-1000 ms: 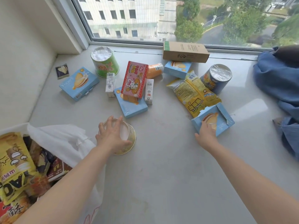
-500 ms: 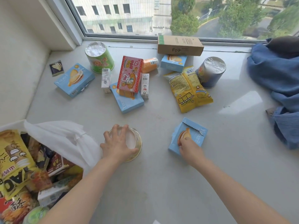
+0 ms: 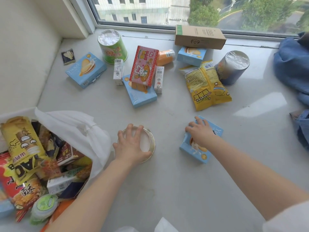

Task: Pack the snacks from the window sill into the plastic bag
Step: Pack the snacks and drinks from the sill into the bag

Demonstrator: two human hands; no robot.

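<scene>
Left hand [image 3: 132, 146]: fingers spread, curled over white-lidded cup [image 3: 147, 144] on sill [image 3: 184, 181], beside plastic bag [image 3: 75, 129].
Right hand [image 3: 201, 133]: gripping blue box [image 3: 197, 151], flat on sill.
Bag: open, crammed with snack packets.

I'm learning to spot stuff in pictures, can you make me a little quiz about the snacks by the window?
1. True or false: the left hand grips a round cup.
2. What does the right hand hold? A) yellow bag B) blue box C) brown box
3. Fill in: the white bag sits to the person's ____.

Key:
1. True.
2. B, the blue box; the yellow bag and brown box lie untouched.
3. Left.
</scene>
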